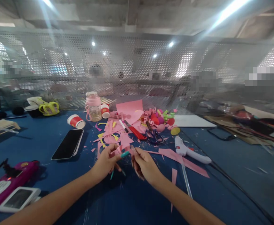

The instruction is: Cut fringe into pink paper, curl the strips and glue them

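Observation:
Both of my hands meet over the blue table [57,184] near its middle. My left hand [107,162] pinches a small piece of pink paper [118,151] between thumb and fingers. My right hand [144,165] touches the same pink piece from the right, fingers curled on it. A thin teal stick [124,154] lies between the two hands. Pink and yellow paper scraps [114,134] are strewn just beyond my fingers.
A white glue gun [188,150] with its cord lies to the right, a black phone [68,144] to the left. Scissors [154,136], a red cutter [137,132], a pink bottle [93,107], paper cups [76,121] and colourful craft bits [159,118] sit farther back before a perforated metal screen.

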Action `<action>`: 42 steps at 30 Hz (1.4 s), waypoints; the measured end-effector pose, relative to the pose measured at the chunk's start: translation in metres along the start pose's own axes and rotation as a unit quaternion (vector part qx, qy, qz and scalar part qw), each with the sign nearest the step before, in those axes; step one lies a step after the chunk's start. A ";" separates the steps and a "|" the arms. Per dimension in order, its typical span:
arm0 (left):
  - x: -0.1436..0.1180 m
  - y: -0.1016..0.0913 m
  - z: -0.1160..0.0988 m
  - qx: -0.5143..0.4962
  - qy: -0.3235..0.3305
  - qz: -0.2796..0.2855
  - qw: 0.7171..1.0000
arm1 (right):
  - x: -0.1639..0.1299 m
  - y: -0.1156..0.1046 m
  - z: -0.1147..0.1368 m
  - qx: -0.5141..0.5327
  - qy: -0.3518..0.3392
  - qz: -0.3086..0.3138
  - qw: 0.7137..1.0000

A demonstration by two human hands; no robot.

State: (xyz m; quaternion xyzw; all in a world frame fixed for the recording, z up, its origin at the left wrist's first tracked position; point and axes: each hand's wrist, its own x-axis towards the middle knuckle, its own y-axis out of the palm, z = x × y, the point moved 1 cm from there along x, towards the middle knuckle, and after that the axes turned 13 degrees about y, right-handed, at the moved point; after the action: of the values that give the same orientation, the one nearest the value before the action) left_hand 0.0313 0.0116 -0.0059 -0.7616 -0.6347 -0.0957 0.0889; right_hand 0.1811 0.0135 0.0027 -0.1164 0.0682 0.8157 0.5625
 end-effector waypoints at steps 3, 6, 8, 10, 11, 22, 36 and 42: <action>-0.003 -0.001 -0.002 0.040 0.014 0.022 0.999 | -0.001 0.000 0.002 0.007 0.002 0.013 1.000; -0.006 -0.004 -0.004 0.144 0.063 0.048 0.986 | -0.004 0.001 0.003 0.010 -0.008 0.000 1.000; -0.007 -0.005 -0.006 0.222 0.091 0.062 0.969 | -0.006 0.002 0.003 0.009 -0.010 -0.008 1.000; -0.009 -0.006 -0.008 0.278 0.098 0.081 0.952 | -0.008 0.003 0.003 0.007 -0.016 -0.012 1.000; -0.009 -0.006 -0.010 0.300 0.104 0.091 0.944 | -0.008 0.003 0.002 0.007 -0.020 -0.013 1.000; -0.019 0.001 -0.014 0.372 0.167 0.150 0.901 | -0.010 0.003 0.004 -0.011 -0.028 -0.011 0.999; -0.011 -0.002 -0.011 0.307 0.147 0.132 0.931 | -0.014 0.008 0.008 0.002 -0.010 0.041 0.999; -0.014 0.000 -0.007 0.227 0.085 0.111 0.964 | -0.014 0.007 0.008 -0.001 -0.016 0.068 0.998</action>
State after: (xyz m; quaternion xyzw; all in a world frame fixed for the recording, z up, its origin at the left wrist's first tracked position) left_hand 0.0287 -0.0031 -0.0029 -0.7762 -0.5410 -0.0029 0.3237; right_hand 0.1781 0.0006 0.0143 -0.0989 0.0658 0.8541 0.5063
